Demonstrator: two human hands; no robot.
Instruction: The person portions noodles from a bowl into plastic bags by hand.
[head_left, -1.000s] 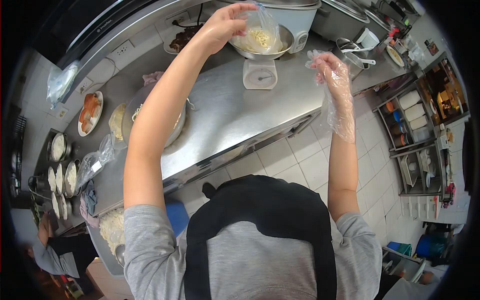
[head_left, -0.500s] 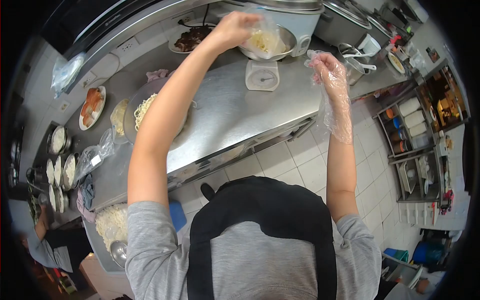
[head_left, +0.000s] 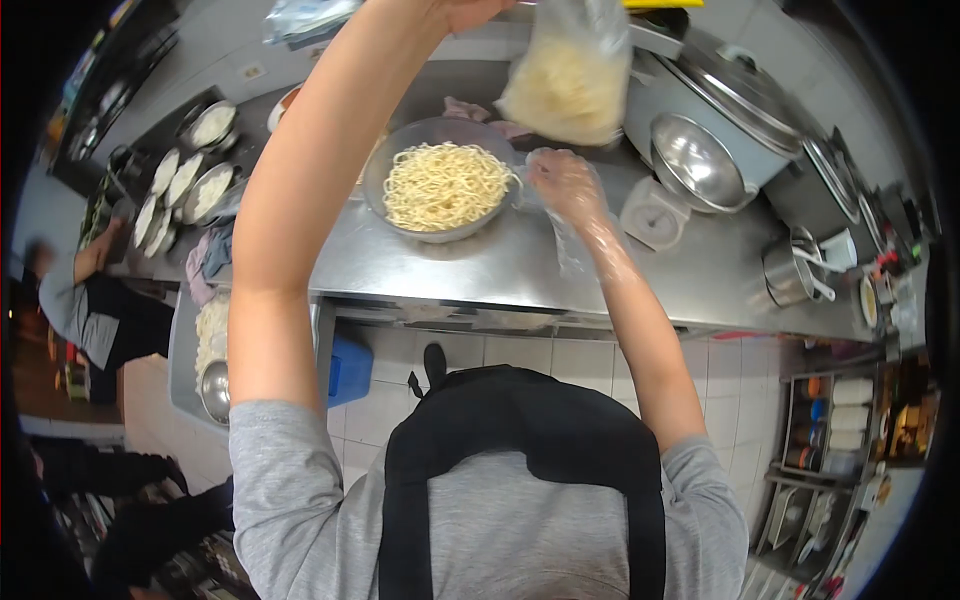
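Note:
At the top edge of the view, my left hand is closed on a clear plastic bag of noodles; the frame cuts off part of the hand. The bag hangs above the counter, to the right of a large bowl heaped with pale noodles. Just past that bowl's right rim is my right hand, in a loose clear plastic glove. Its fingers look curled but are blurred, and I cannot tell whether they touch the rim.
To the right, a metal bowl sits tilted on a white dial scale, beside a large cooker. A metal pot holds utensils. Several filled bowls stand at left, near another person. A grey tub stands below.
The view has turned left. My left hand has lifted the bag out of the metal bowl on the scale. My right hand has moved left, beside the noodle bowl.

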